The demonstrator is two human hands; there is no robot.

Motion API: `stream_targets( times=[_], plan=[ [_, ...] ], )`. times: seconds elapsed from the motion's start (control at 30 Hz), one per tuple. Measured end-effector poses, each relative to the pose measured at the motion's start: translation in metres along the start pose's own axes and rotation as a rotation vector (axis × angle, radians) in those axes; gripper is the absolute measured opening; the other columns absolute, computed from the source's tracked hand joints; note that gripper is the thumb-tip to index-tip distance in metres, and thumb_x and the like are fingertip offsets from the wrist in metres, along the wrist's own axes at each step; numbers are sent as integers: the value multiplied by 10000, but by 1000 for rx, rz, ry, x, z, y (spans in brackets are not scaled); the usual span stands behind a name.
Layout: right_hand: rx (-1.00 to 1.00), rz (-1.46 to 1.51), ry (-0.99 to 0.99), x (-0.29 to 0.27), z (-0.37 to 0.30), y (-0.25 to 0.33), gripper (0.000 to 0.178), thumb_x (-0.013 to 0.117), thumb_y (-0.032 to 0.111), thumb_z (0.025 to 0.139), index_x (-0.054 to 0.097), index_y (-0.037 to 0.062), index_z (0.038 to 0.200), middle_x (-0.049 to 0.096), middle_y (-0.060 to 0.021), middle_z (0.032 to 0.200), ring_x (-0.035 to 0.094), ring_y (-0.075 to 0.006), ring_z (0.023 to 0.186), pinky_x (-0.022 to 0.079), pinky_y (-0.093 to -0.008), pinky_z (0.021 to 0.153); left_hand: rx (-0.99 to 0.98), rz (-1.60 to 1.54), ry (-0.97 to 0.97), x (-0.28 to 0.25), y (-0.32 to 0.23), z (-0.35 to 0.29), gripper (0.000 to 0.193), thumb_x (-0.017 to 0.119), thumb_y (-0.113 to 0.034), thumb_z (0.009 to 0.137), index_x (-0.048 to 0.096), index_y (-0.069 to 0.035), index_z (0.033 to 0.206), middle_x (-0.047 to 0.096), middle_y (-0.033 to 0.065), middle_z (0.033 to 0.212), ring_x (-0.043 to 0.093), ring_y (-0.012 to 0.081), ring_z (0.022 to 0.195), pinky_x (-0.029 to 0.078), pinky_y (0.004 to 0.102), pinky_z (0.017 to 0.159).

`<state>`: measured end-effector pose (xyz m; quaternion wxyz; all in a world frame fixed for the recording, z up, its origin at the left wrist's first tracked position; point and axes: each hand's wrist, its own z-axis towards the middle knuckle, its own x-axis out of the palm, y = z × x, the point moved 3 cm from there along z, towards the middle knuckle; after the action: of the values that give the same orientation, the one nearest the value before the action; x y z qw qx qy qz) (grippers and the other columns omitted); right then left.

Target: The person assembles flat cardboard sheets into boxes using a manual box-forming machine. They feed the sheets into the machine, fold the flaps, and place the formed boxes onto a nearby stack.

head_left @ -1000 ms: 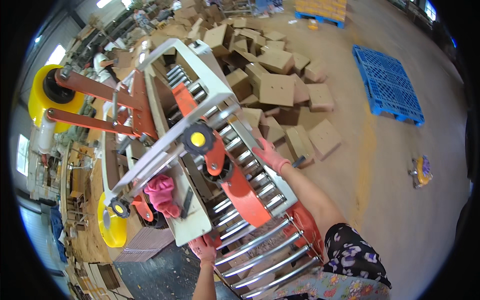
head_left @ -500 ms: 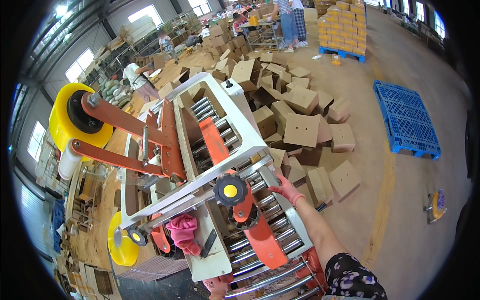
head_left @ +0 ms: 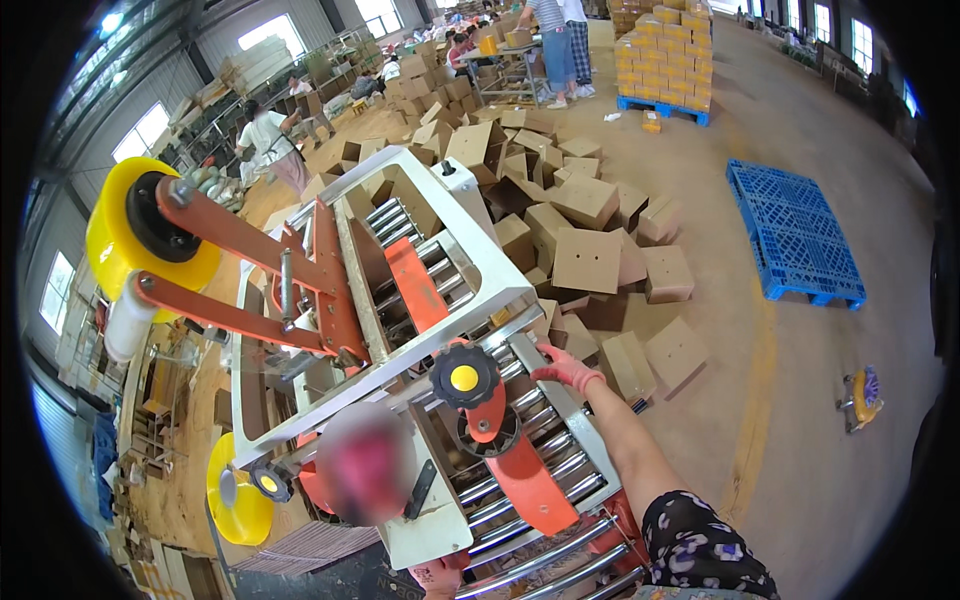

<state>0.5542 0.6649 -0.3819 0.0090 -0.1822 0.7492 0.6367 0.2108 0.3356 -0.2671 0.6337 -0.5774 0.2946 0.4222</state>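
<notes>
In front of me is a carton sealing machine with a white frame [head_left: 505, 290], orange arms, steel rollers [head_left: 575, 466] and a large yellow tape roll [head_left: 112, 225]. My right hand [head_left: 568, 370], in a pink glove, rests on the grey side rail [head_left: 582, 425], fingers stretched and apart. At the lower edge my left hand [head_left: 437, 577], also gloved in pink, is by the lower end of a white side plate [head_left: 425, 535]; its fingers are mostly hidden. A black knob [head_left: 465, 378] with a yellow cap sits between the frame and rollers. A pink cloth [head_left: 365, 465] looks blurred.
Brown cardboard boxes [head_left: 585, 260] lie heaped beyond the machine. To the right are a blue pallet [head_left: 795, 230] and a small yellow-and-purple item [head_left: 862, 398] on the floor. Yellow packages [head_left: 665, 60] are stacked at the back. People work around a table [head_left: 510, 65]; another person [head_left: 270, 145] stands far left.
The view has shifted slightly, so the boxes and pallet appear further left. Both my hands keep their places on the machine. The person at far left has straightened up somewhat.
</notes>
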Motion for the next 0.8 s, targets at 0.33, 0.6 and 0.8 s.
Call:
stream_targets(
  times=[0.33, 0.6, 0.8],
  plan=[
    [-259, -274, -628, 33, -163, 57, 724, 658, 284, 861, 336, 26, 1456, 486, -200, 1360, 462, -347, 1253, 377, -412, 1053, 132, 165, -185, 6, 14, 1, 374, 487, -290, 933, 543, -48, 1213, 530, 195, 1258, 448, 418, 1226, 321, 531, 1048],
    [43, 430, 82, 104, -458, 86, 980, 662, 194, 897, -74, 172, 1544, 455, -142, 1408, 556, -86, 817, 480, -232, 644, -81, -14, -34, 17, -8, -103, 544, 577, -240, 855, 447, -7, 1329, 375, 253, 1411, 299, 463, 1320, 235, 549, 1095],
    [-459, 46, 668, 238, -602, 89, 841, 655, 235, 906, 130, 192, 1561, 292, -139, 1544, 534, -192, 1164, 498, -331, 868, -111, -175, 6, -29, -17, -372, 511, 640, -249, 830, 521, -8, 1264, 479, 240, 1320, 464, 403, 1221, 371, 483, 1025]
  ],
)
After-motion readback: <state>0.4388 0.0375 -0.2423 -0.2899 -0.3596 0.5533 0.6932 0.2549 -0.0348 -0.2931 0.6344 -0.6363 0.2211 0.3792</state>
